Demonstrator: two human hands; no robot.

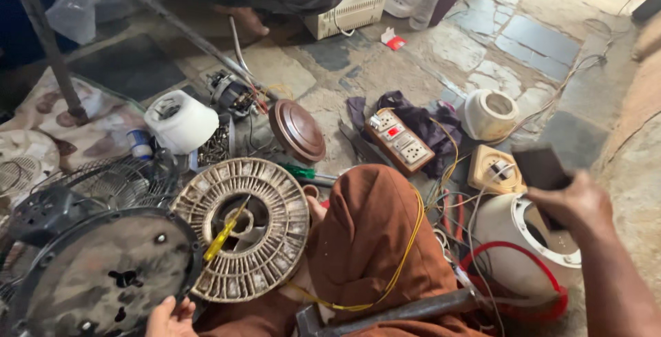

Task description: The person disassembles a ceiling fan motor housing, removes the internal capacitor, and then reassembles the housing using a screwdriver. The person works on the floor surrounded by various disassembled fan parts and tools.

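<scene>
Head view: right hand [575, 203] grips one dark block [540, 168]; left hand [169, 316] bare.

Yellow-handled screwdriver [225, 232] on dirty cream ribbed ring [242, 229]; rust-brown trouser knee [372, 234]; red hose [523, 254]; yellow wire [406, 247].

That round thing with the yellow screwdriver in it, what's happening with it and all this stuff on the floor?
A person sits on a stone floor among fan parts and wires. The ribbed round motor piece rests against their knee with the yellow screwdriver lying across its middle; nobody is gripping the screwdriver. The left hand sits at the rim of the dark round fan cover. The right hand holds up a small dark flat object above a white housing. A switchboard lies further out.
</scene>
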